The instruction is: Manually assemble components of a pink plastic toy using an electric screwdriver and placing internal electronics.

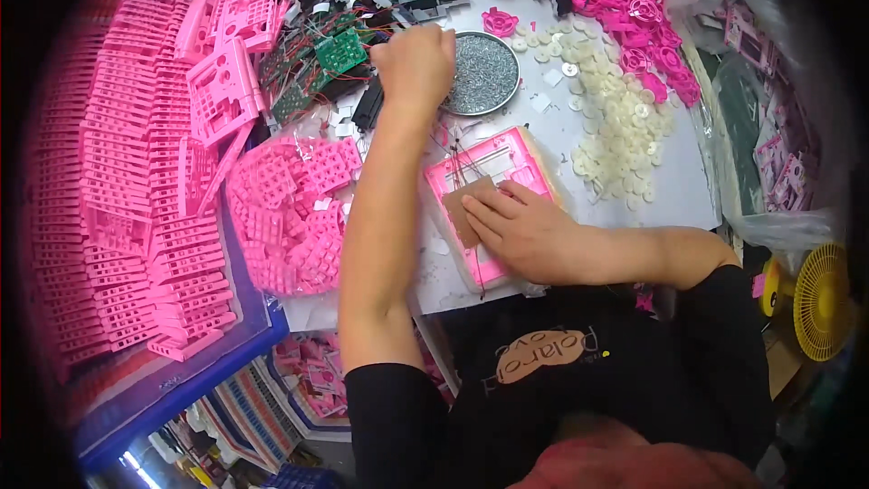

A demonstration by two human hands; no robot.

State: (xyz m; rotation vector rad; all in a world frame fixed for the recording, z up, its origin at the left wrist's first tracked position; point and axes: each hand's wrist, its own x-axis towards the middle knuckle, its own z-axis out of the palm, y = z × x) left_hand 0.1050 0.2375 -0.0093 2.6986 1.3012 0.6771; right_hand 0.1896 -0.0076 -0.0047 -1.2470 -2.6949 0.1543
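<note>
Head view: blue tray far left, stacked with pink shells; beside it a clear bag of pink keypad-like parts. Next, green circuit board on a heap of wires and boards. Left hand at that heap's edge, fingers curled; can't tell if it grips anything. Brown card lies on the pink housing, which sits on the white table in front of the person, tilted a bit, dark thin wires running across it. Dish of small metal bits just beyond. Right hand spread flat over card and housing, pressing, not clasping. Right of that, loose white discs, pink ring-shaped parts. Progress: wires seem in place on this unit, but ends look loose and inside exposed, so probably partway; securing and closing likely left. Fastening: can't tell.
</note>
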